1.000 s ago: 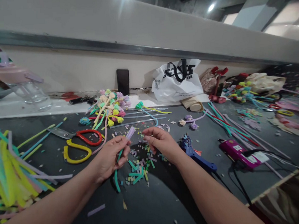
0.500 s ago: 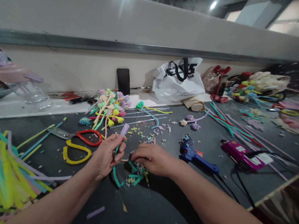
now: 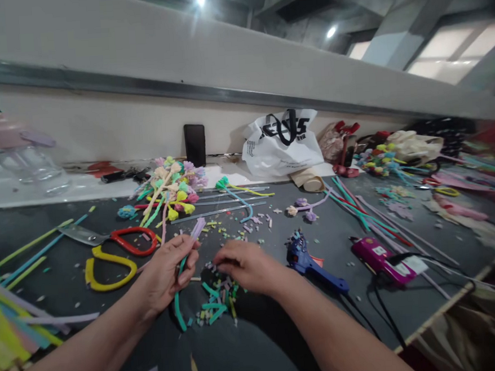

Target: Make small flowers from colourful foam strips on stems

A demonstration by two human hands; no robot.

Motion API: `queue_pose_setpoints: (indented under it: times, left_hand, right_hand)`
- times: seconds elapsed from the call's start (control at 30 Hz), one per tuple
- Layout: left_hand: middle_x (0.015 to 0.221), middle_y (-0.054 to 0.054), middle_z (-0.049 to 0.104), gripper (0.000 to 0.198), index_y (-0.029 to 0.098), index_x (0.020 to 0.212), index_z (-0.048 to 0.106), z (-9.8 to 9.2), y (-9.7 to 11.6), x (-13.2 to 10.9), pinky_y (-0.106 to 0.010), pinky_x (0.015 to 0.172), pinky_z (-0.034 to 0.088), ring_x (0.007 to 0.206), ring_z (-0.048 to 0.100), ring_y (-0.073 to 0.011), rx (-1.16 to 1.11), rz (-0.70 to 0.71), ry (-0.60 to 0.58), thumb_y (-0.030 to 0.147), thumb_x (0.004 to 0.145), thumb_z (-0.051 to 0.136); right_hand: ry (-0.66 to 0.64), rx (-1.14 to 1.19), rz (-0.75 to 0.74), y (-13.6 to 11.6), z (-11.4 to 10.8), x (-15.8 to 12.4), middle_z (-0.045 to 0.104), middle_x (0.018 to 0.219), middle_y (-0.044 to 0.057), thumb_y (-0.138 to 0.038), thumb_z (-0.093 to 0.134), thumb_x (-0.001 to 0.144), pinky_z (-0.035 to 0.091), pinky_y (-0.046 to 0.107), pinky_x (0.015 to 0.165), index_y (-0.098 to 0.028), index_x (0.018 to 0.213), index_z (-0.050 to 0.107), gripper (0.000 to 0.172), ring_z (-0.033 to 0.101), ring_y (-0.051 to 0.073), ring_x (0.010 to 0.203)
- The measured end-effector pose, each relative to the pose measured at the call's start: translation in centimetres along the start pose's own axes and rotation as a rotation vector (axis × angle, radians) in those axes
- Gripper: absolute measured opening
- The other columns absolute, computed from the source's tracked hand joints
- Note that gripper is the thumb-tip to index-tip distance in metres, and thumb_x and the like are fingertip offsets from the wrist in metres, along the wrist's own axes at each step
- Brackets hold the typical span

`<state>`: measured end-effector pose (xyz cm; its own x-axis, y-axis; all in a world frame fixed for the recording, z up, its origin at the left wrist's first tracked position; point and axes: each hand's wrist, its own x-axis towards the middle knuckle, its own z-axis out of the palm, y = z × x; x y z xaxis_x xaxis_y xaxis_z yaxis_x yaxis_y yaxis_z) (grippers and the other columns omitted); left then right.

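Lying at the far left edge, a heap of pipe cleaners point(image 3: 6, 321) in yellow, blue and pink spills over the dark table point(image 3: 259, 348). Just right of it, scissors point(image 3: 112, 251) with red and yellow handles rest flat, and beyond them a bunch of finished chenille flowers point(image 3: 169, 185) sits near the wall. Left hand point(image 3: 164, 270): fingers closed around a teal stem with a lilac tip point(image 3: 188, 252); the lilac end pokes out above the fingertips, the teal tail curves down below the palm to the table. Right hand point(image 3: 244, 265): palm down, fingertips bunched together over a pile of cut scraps point(image 3: 215, 303); whether they pinch a piece cannot be told. Right of that hand, a blue glue gun point(image 3: 310, 260), then a magenta glue gun point(image 3: 377, 255) with a black cord. White plastic bag point(image 3: 281, 143) stands far against the wall.
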<state>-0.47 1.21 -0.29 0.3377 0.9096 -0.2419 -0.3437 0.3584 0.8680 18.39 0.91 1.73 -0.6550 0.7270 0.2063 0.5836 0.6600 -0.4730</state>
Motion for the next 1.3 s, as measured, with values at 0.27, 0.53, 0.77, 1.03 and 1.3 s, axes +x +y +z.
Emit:
queue_pose_setpoints:
  times: [0.27,0.53,0.77,1.03,1.3]
  left_hand:
    - [0.052,0.008,0.044,0.021,0.017,0.078,0.05,0.2,-0.1,-0.2,-0.01,0.027,0.019,0.029,0.03,-0.0003,0.031,-0.003,-0.005,0.037,0.08,0.054]
    - [0.051,0.008,0.044,0.022,0.017,0.077,0.05,0.2,-0.1,-0.2,-0.01,0.026,0.021,0.028,0.03,-0.0005,0.027,-0.014,0.016,0.038,0.08,0.054]
    - [0.051,0.008,0.044,0.022,0.017,0.076,0.05,0.1,-0.4,-0.1,-0.01,0.026,0.019,0.027,0.028,-0.0005,0.079,-0.013,-0.002,0.038,0.081,0.053]
    - [0.051,0.008,0.047,0.024,0.018,0.078,0.049,0.7,-0.6,-0.1,-0.011,0.027,0.018,0.029,0.033,-0.001,0.194,-0.013,0.008,0.042,0.08,0.052]
    - [0.053,0.008,0.05,0.022,0.02,0.077,0.045,1.2,-0.8,-0.1,-0.011,0.023,0.024,0.029,0.038,-0.0036,0.245,-0.013,0.008,0.041,0.079,0.051]
  right_hand:
    - [-0.2,-0.298,-0.056,-2.5,0.8,-0.2,0.063,0.081,0.002,-0.028,0.06,0.078,0.036,0.032,0.072,-0.019,0.083,0.061,0.011,0.057,0.018,0.078]
    - [-0.152,-0.15,0.016,-2.1,1.1,-0.2,0.064,0.077,0.0,-0.019,0.046,0.086,0.037,0.025,0.066,-0.02,0.09,0.052,0.008,0.058,0.014,0.07]
    - [-0.091,-0.073,0.076,-1.4,0.7,-0.3,0.063,0.081,0.001,-0.017,0.044,0.084,0.037,0.022,0.062,-0.021,0.092,0.052,0.012,0.056,0.014,0.073]
    - [0.063,-0.003,0.252,0.8,0.5,-0.1,0.06,0.069,-0.001,-0.012,0.047,0.079,0.032,0.02,0.055,-0.02,0.083,0.058,0.014,0.051,0.011,0.061]
    - [0.099,0.083,0.279,2.1,-0.4,-0.1,0.064,0.072,-0.001,-0.003,0.05,0.073,0.04,0.02,0.061,-0.019,0.084,0.062,0.023,0.057,0.012,0.067]
